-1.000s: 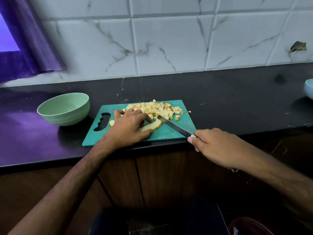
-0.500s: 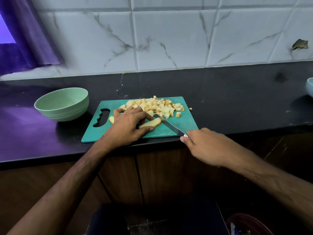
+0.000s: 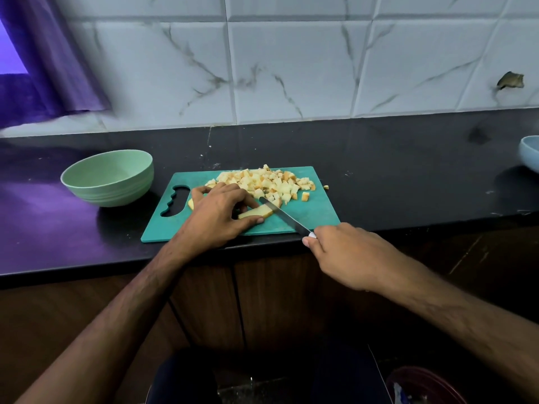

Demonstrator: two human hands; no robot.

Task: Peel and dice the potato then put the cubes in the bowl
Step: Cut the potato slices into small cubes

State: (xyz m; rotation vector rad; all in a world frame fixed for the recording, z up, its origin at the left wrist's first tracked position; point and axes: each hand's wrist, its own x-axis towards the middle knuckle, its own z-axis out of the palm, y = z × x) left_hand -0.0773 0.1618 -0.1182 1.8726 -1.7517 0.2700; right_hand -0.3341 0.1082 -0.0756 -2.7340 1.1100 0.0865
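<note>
A teal cutting board [image 3: 318, 214] lies on the black counter. A heap of pale potato cubes [image 3: 262, 182] covers its far half. My left hand [image 3: 217, 215] holds down a potato slab [image 3: 256, 212], thumb and fingers curled round it. My right hand [image 3: 347, 255] grips a knife [image 3: 284, 216] by its handle at the board's near right corner; the blade tip lies at the slab's right end. A pale green bowl [image 3: 109, 177] stands empty to the left of the board.
A light blue bowl [image 3: 530, 154] sits at the counter's far right edge. One stray cube [image 3: 326, 187] lies just off the board's right side. A tiled wall rises behind; a purple curtain hangs at left. A dark red bin [image 3: 420, 386] stands on the floor.
The knife has drawn back toward me along the slab's right end. My left hand has stayed on the potato slab.
</note>
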